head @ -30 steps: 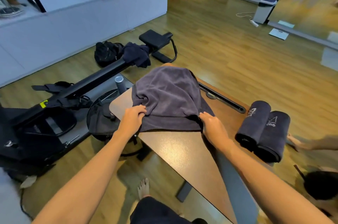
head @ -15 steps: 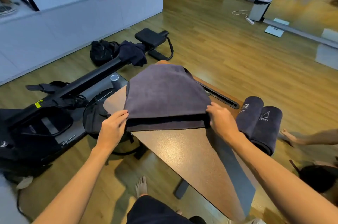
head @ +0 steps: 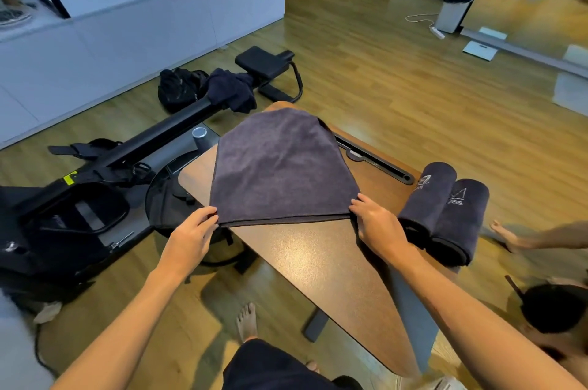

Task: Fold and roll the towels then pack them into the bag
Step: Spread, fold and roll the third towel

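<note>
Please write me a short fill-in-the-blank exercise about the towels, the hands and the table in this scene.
1. The number of rolled towels lying at the table's right edge is ____.
2. The left hand and right hand each pinch a near ____ of the flat towel.
3. The colour of the flat towel is dark ____.
4. The floor around the table is made of ____.

Missing words: two; corner; grey; wood

Dark grey towel (head: pixel 281 167) on a brown table (head: pixel 321 249); wood-toned floor (head: pixel 397 78).
</note>
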